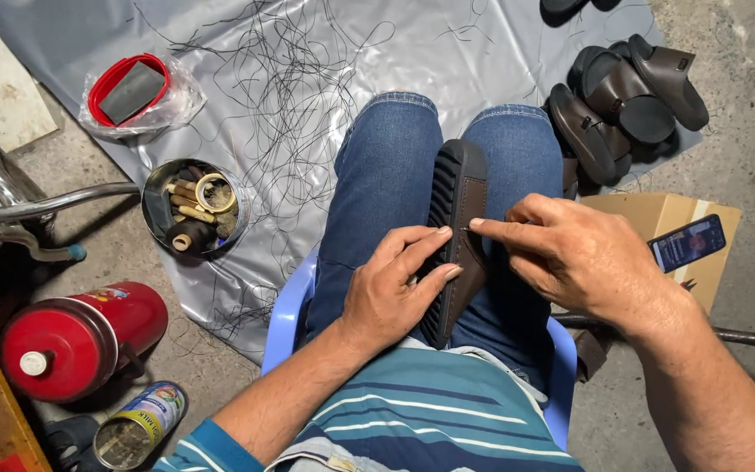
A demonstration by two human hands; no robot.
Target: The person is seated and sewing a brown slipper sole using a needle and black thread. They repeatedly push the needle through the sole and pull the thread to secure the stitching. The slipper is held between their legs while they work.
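Striped shirt (430, 419) nearest; I'm seeing my left hand (391, 293) pressing flat on the brown sandal (458, 236), which is standing on edge between my knees, while my right hand (570, 253) is pinching a needle at its strap.

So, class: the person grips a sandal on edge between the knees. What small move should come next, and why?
Probably draw the right hand away to the right. Its fingers pinch something thin at the brown strap of the sandal, likely a needle, while the left hand steadies the ridged sole.
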